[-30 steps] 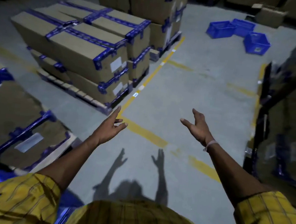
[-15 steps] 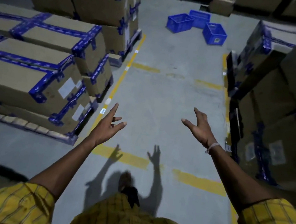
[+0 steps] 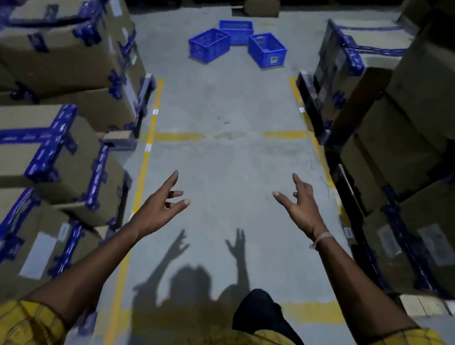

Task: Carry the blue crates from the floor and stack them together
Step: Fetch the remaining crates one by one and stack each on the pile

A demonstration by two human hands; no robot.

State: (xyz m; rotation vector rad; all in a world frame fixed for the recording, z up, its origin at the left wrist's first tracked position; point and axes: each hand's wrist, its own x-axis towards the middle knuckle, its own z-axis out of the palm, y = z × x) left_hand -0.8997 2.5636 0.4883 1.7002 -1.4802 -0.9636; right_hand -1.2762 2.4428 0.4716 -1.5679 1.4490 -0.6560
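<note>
We stand in an aisle of grey concrete floor (image 3: pixel 221 166) with both arms stretched forward and nothing in either palm. Our left hand (image 3: pixel 159 207) has its fingers spread apart and loosely curled, thumb out toward the centre; our right hand (image 3: pixel 302 207) is likewise empty, fingers splayed with the index and little finger raised. The three blue crates (image 3: pixel 237 41) sit well ahead at twelve o'clock, at the far end of the aisle: one at eleven o'clock (image 3: pixel 209 44), one behind it at twelve (image 3: pixel 236 30), one at one o'clock (image 3: pixel 267 49). They huddle close together, each turned at its own angle, and we cannot tell whether they touch. None is stacked yet.

The step in hand, as we judge it, is the walk up to them. To do it well we keep to the middle of the lane, between the yellow floor lines (image 3: pixel 146 148), since taped cardboard cartons (image 3: pixel 46 138) crowd us at nine o'clock and more pallet loads (image 3: pixel 417 151) at three. The light is dim, so we watch our footing. On arrival we should probably square up to the nearest crate, bend at the knees, and take opposite rims with both hands rather than snatching one-handed. The open carton (image 3: pixel 261 1) beyond them is no concern.
</note>
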